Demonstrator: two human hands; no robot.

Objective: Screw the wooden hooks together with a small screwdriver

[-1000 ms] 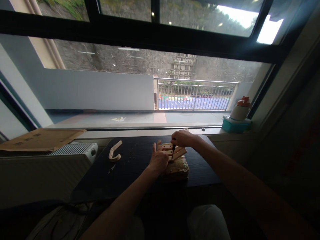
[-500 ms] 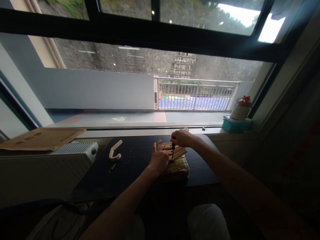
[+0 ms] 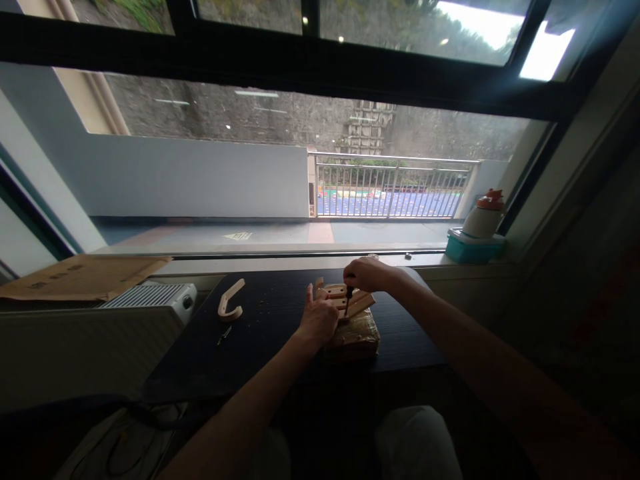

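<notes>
My right hand (image 3: pixel 367 273) is closed around the handle of a screwdriver (image 3: pixel 349 297), whose shaft points down onto a wooden piece. That piece belongs to a slatted wooden assembly (image 3: pixel 360 305) with dark holes in its slats. Beneath it lies a block wrapped in brown tape (image 3: pixel 357 337). My left hand (image 3: pixel 320 317) presses on the left side of the wooden assembly, gripping it with some fingers while one finger points up. The screwdriver's tip and the fingers' undersides are hard to make out.
On the left of the dark table (image 3: pixel 270 360) lies a curved wooden hook (image 3: pixel 230 305) with a few screws (image 3: pixel 224 335) nearby. A radiator (image 3: pixel 165 297) with brown cardboard (image 3: pixel 85 277) stands further left. A teal box (image 3: pixel 473 247) carries a white bottle (image 3: pixel 483 217) on the windowsill.
The top of the screwdriver has tilted slightly to the right, and my right hand has shifted a little with it. My left hand stays in place on the wood.
</notes>
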